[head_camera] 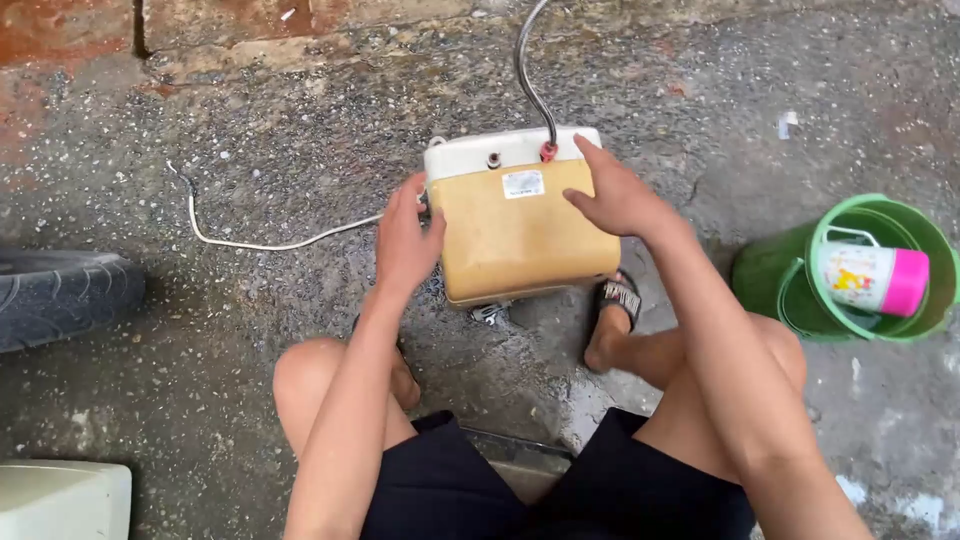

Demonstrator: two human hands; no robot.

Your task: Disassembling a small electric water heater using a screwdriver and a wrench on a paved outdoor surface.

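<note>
Boxy yellowed-plastic water heater with white back (515, 235): propped upright on wet concrete, steadied between left hand (405, 243), gripping its side, and right hand (615, 195), fingers spread flat across its top corner.

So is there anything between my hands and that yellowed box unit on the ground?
Nothing visible is in the way. The left hand is on the left edge of the yellowed box unit and the right hand rests on its top right, by the grey hose.
</note>
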